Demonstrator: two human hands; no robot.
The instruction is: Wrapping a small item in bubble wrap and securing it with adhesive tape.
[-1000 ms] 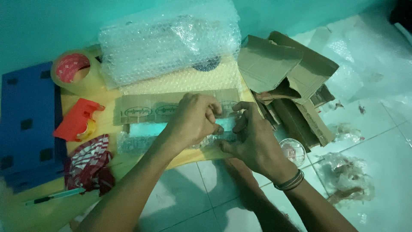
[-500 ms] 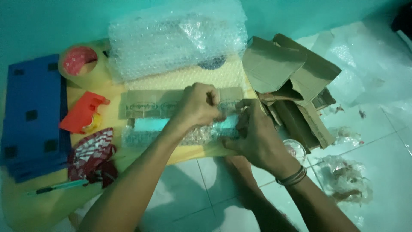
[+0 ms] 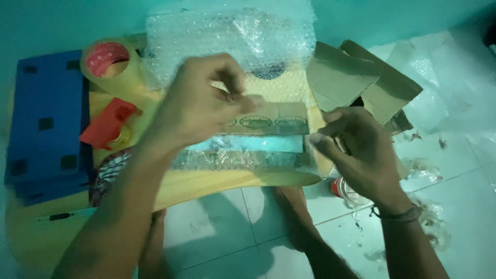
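A long teal box wrapped in bubble wrap lies across a low yellow board. Behind it lies a brown cardboard strip with printed ovals. My right hand pinches the package's right end. My left hand is raised above the package's left half, with its thumb and fingers pinched together near the cardboard strip. I cannot tell whether anything is held in that pinch. The left part of the package is hidden behind that hand and forearm.
A big heap of bubble wrap sits at the back. At the left are a tape roll, a red tape cutter, a blue box and a pen. Cardboard pieces lie at the right, and plastic scraps on the tiled floor.
My left hand has lifted off the package and pulled up and to the left. My right hand has slid to the package's right end. The view has moved closer.
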